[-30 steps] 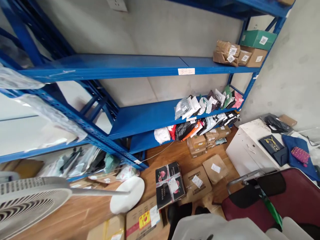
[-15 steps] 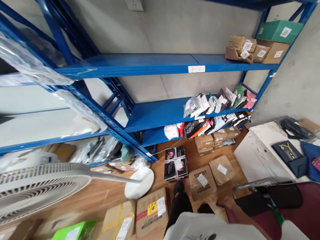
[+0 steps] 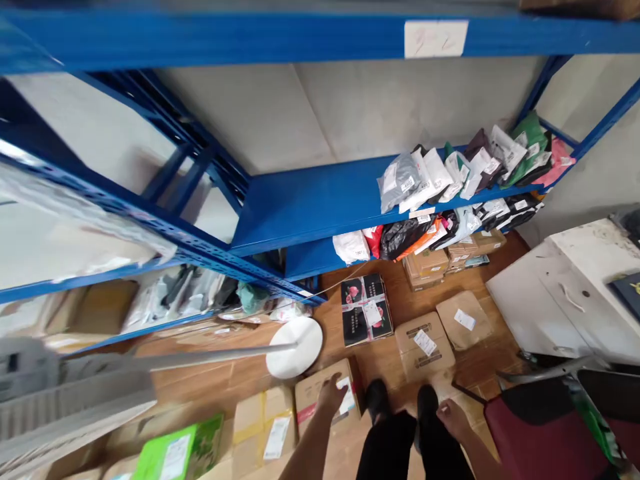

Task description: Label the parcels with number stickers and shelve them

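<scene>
left hand (image 3: pixel 329 398): fingers loosely bent, thumb apart, no grip seen; it shows over the red-taped carton (image 3: pixel 310 391), beside the white label, though i cannot tell whether it touches.
right hand (image 3: pixel 454 419): half curled, nothing visible in it, near the right shoe (image 3: pixel 427 403) and well apart from that carton.
red-taped carton: one, on the floor, left of the feet.
good handling: i judge a palm low on each of two opposite sides steadier than one hand on top, with knees bent and the label kept unscuffed.
floor, left: one yellow-taped carton (image 3: pixel 250 417) just beside the red-taped one; one green box (image 3: pixel 205 443) past it.
floor, ahead: one black box (image 3: pixel 355 321) with printed fruit, two brown cartons (image 3: pixel 437 365) to its right, one round fan base (image 3: pixel 295 347) to its left.
blue shelves (image 3: pixel 310 207): bagged parcels (image 3: pixel 400 175) on two levels, too crowded to count.
</scene>
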{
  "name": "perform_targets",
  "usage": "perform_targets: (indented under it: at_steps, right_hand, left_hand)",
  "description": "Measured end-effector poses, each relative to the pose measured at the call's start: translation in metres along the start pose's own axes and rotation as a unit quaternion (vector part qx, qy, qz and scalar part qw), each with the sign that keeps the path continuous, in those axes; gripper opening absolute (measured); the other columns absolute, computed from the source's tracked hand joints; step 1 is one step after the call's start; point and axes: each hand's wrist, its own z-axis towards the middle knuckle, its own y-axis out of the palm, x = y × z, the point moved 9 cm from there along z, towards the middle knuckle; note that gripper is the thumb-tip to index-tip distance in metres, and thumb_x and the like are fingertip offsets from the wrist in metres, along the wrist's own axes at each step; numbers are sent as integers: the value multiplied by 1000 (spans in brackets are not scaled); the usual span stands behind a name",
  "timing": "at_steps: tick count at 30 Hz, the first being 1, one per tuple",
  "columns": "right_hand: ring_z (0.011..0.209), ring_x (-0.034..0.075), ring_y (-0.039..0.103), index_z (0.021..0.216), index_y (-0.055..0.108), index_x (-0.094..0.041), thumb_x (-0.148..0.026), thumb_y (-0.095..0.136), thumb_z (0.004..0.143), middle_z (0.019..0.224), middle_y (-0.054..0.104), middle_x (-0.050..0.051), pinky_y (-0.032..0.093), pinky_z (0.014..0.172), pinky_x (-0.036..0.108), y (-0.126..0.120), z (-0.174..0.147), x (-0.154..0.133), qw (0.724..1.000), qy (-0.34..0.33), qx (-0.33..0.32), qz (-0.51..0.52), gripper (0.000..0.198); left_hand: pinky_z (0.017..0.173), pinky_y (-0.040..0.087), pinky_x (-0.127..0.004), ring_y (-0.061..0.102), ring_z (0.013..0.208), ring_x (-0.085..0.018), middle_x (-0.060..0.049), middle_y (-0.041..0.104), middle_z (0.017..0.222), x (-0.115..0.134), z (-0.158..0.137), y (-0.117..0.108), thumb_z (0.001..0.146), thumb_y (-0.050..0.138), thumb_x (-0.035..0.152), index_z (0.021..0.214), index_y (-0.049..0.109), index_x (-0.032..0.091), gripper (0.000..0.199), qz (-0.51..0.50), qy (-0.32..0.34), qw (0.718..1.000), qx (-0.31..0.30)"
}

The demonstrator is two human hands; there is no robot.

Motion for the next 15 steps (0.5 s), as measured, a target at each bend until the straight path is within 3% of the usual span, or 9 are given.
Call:
perform_targets:
  at_steps: [2, 4, 8, 11, 13, 15]
  right_hand:
    - [69, 26, 73, 70, 65, -23, -16, 60, 67, 62, 68, 2, 56, 69, 31, 39, 30, -9, 1000, -26, -6, -11, 10]
    - [85, 29, 73, 88, 69, -22, -17, 60, 67, 82, 74, 7, 57, 81, 35, 85, 72, -21, 998, -56, -1, -20, 23]
    - [118, 39, 61, 125, 61, -18, -21, 73, 63, 127, 65, 18, 51, 100, 48, 184, 168, -64, 978, -171, 58, -105, 63]
    - [130, 43, 51, 139, 51, -18, -30, 84, 61, 144, 53, 20, 49, 101, 54, 258, 226, -110, 908, -335, 103, -229, 87]
    - [131, 38, 51, 140, 50, -20, -31, 80, 71, 145, 53, 16, 49, 101, 53, 299, 251, -129, 843, -449, 120, -272, 75]
    - [124, 30, 59, 136, 54, -23, -25, 65, 86, 139, 60, 11, 50, 99, 48, 326, 265, -134, 775, -545, 156, -279, 51]
  left_hand:
    - [98, 48, -33, 66, 112, -27, -14, 68, 116, 5, 42, 24, 73, 63, 13, 113, 63, 14, 40, -39, 10, 999, -1]
    - [99, 48, -34, 65, 113, -28, -14, 68, 115, -2, 85, 50, 68, 65, 13, 115, 61, 15, 47, -85, 12, 996, 15]
    - [99, 49, -42, 60, 119, -36, -16, 67, 113, -46, 179, 109, 65, 68, 24, 129, 50, 12, 67, -171, -33, 981, 87]
    - [104, 43, -51, 47, 131, -44, -27, 57, 127, -85, 239, 152, 67, 68, 34, 143, 32, 3, 90, -213, -82, 961, 158]
    - [110, 38, -50, 41, 137, -42, -29, 49, 137, -101, 271, 174, 78, 57, 40, 146, 26, 0, 85, -238, -92, 944, 207]
    - [112, 37, -46, 43, 136, -36, -28, 48, 139, -107, 294, 191, 88, 39, 43, 145, 29, 1, 71, -262, -91, 927, 251]
